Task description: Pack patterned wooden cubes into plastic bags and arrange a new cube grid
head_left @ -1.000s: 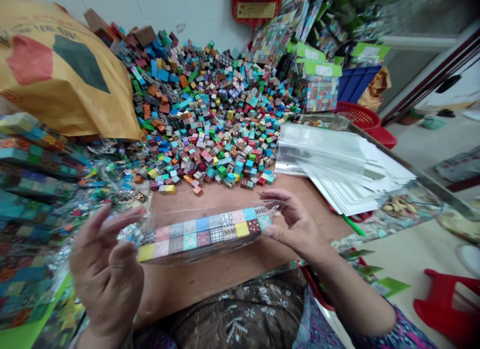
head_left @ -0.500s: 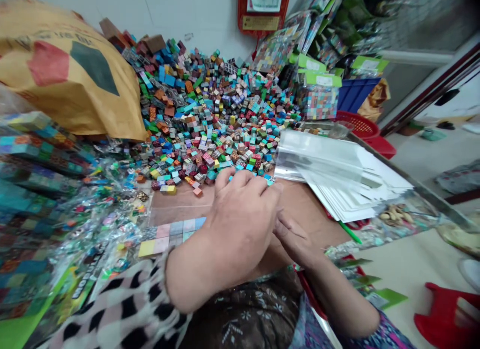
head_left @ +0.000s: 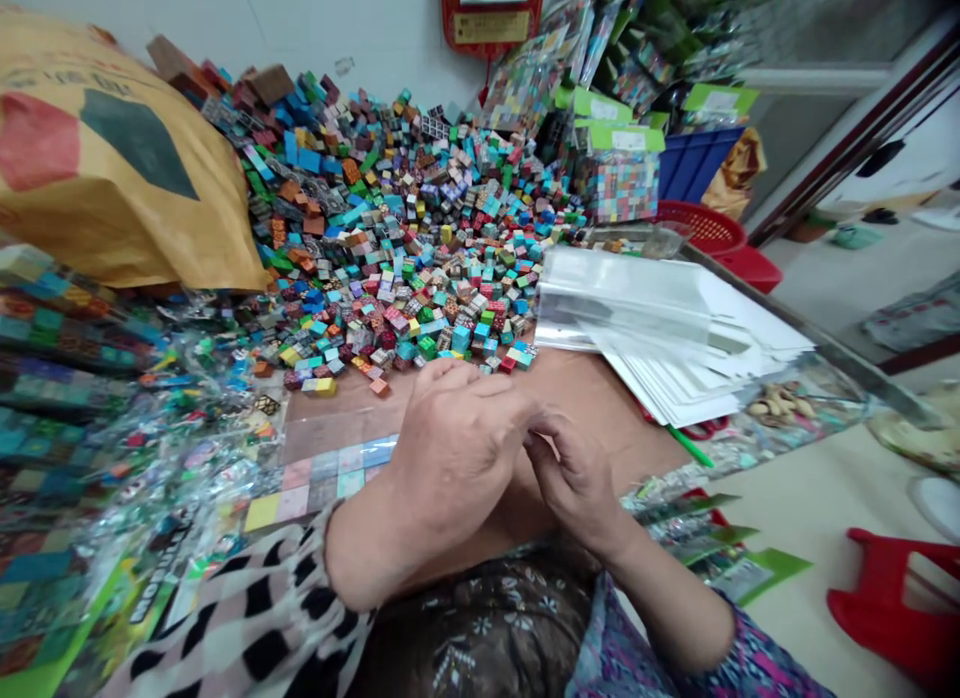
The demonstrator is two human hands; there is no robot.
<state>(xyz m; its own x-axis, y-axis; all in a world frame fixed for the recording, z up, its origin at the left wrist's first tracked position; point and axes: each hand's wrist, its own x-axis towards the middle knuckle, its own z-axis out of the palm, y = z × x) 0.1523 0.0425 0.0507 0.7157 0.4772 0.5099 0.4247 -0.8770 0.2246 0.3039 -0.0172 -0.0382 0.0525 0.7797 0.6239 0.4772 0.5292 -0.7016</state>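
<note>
My left hand is bent over the brown work surface, its back toward me and its fingers curled down. Whatever lies under those fingers is hidden. My right hand meets it with thumb and finger pinched together; anything between them cannot be made out. Beside my left wrist lies a clear plastic bag with rows of pastel square blocks in it. Just beyond my left fingers begins a big heap of small patterned cube blocks.
A stack of white cards with clear plastic sleeves lies right of the heap. Left stands a large yellow sack, with packed block bags below it. A green pen, red basket and red stool are rightward.
The view has shifted slightly. My left hand has drawn back a little from the heap, and my right hand has turned so that its pinched thumb and finger show more.
</note>
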